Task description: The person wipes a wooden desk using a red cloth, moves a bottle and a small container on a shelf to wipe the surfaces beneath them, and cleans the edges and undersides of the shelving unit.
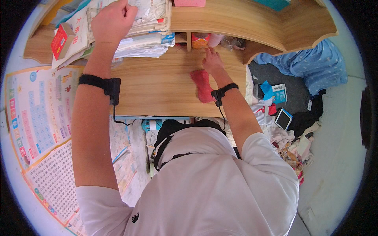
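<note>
My left hand (pixel 113 22) is curled over a tall stack of books and papers (pixel 147 25) on the left of the wooden desk. Its fingertips are turned out of sight, so I cannot tell whether they grip anything. My right hand (pixel 213 62) reaches into the low compartment under the shelf, fingers apart and nothing visibly held. Its fingertips are at the lower edge of an orange container (pixel 200 40); contact is unclear. Beside that container are a pink cup-like object (pixel 215 39) and a clear object (pixel 227 42). Below my right hand, a crumpled red cloth (pixel 202 85) lies on the desktop (pixel 153 88).
The wooden shelf (pixel 230 19) overhangs the desk's back, with an upright divider (pixel 189 41). A red box (pixel 60 42) leans at the far left. Printed charts (pixel 44 112) hang at left. Clothes (pixel 292 150), a tablet-like device (pixel 283 119) and blue fabric (pixel 319 66) lie at right.
</note>
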`<state>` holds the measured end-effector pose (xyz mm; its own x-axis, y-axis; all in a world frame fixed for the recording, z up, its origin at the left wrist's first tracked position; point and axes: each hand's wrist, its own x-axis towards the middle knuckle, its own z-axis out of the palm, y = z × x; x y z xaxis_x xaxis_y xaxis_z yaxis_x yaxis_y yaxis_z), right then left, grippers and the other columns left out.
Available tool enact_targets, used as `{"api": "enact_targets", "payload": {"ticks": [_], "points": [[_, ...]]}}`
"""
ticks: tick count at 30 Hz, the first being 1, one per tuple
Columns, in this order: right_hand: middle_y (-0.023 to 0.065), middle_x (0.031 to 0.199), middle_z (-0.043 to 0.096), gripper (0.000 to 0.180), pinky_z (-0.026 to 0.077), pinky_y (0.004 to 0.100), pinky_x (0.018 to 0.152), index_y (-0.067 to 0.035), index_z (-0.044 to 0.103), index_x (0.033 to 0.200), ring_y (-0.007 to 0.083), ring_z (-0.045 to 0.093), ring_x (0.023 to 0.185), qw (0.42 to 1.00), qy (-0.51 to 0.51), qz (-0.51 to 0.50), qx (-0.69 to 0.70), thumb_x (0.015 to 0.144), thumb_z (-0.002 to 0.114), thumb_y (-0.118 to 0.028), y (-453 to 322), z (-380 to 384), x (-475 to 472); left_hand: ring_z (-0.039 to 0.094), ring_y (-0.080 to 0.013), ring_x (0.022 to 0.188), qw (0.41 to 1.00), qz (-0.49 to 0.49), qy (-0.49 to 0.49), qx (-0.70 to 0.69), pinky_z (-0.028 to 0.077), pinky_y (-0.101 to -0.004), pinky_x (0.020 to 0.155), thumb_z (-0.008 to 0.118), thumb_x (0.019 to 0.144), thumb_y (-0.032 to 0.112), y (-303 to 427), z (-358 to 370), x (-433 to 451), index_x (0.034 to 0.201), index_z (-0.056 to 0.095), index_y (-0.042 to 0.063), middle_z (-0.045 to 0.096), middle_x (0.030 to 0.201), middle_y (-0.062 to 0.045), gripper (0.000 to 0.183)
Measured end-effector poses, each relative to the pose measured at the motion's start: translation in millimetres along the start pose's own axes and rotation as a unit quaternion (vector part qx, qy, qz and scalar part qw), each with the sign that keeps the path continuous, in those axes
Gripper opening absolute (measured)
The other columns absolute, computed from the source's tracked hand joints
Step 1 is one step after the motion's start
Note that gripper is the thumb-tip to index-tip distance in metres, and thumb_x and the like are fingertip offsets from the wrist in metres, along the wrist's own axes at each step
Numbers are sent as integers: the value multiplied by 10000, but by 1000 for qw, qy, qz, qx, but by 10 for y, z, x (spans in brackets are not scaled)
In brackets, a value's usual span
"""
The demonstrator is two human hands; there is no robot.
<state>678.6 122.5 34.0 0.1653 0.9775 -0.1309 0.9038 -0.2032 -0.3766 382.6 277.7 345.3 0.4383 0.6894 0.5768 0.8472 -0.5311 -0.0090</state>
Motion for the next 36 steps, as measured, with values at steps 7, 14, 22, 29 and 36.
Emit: {"api": "enact_targets", "payload": {"ticks": [7,14,22,29,36], "points": [[217,1561,458,646,444,496,1172,-39,434,1535,435,495,1404,998,-17,-30,-53,933,617,-187,83,255,323,666,-389,746,1000,13,3,-2,500,-497,625,580,943,345,6,3,21,825,574,103,665,777,-123,269],[241,1508,496,622,505,518,1095,-50,446,1510,458,568,1298,1000,-1,-14,10,960,636,-270,143,200,37,673,-391,735,1000,-3,-8,4,504,-492,617,597,936,346,14,16,9,818,589,110,671,763,-122,264],[232,1535,427,676,558,563,988,-125,416,1541,465,531,1299,996,-58,-47,-46,986,653,-429,-93,-15,-1287,670,-391,724,1000,-3,8,-5,501,-482,603,606,928,342,-33,-7,-17,826,603,112,671,763,-120,252],[280,1568,361,828,494,546,1081,-146,223,1662,496,477,1342,997,-47,-57,-14,1006,643,-429,44,500,-1268,660,-399,743,1000,-16,-19,-11,498,-486,642,578,932,353,14,-2,27,851,612,103,672,787,-129,265],[345,1648,253,786,438,552,1128,-192,191,1684,525,500,1324,997,-35,-8,-71,1037,593,-386,-148,468,-428,660,-408,739,1000,3,1,-19,503,-477,630,577,945,358,-81,29,-14,860,628,115,671,778,-132,262]]}}
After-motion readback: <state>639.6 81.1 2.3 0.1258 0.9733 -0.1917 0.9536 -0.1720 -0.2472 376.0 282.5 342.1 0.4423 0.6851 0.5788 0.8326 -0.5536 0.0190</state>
